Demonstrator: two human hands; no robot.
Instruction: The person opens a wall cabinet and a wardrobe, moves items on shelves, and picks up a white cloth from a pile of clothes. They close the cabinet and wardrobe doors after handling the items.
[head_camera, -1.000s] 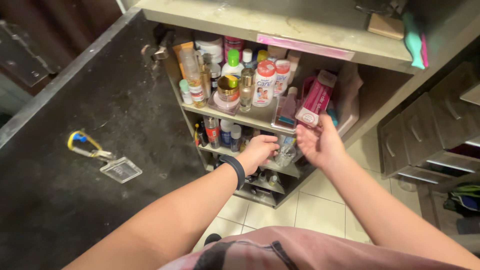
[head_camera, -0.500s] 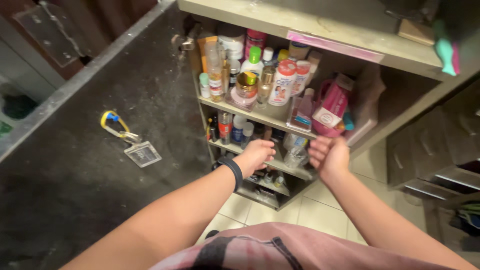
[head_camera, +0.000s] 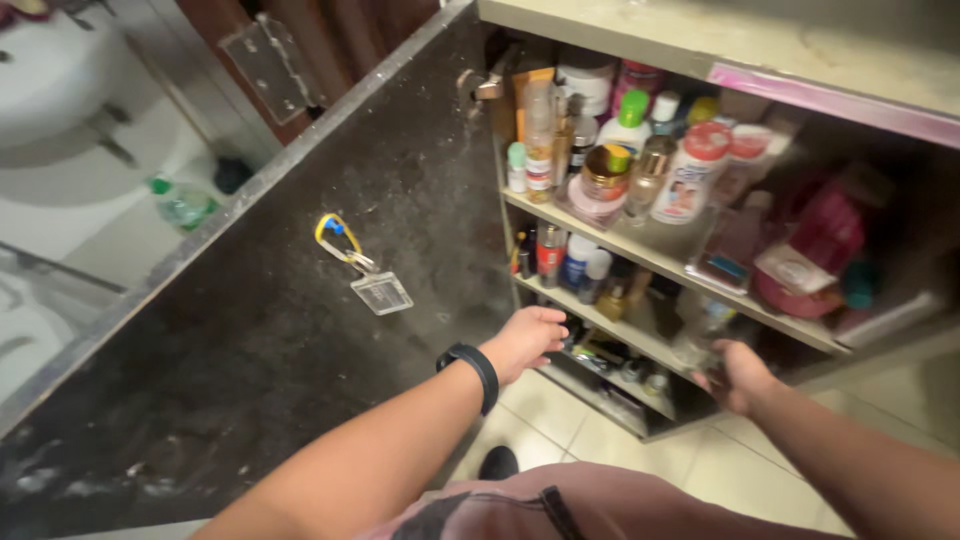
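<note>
Head view, right hand (head_camera: 740, 375): low at the near right, curled around a clear bottle (head_camera: 703, 335) in front of the cabinet's lower shelf (head_camera: 640, 345); blur hides how tight the grip is.
Head view, left hand (head_camera: 525, 338): open and empty, fingers loosely spread, just left of that shelf; a black wristband (head_camera: 475, 372) circles the wrist.
Handling: the bottle looks light, smooth and probably slippery; best held around its middle.
Surroundings: crowded jars and tubes above; a keyring with card holder (head_camera: 360, 270) lies on the dark door (head_camera: 250, 340).
</note>
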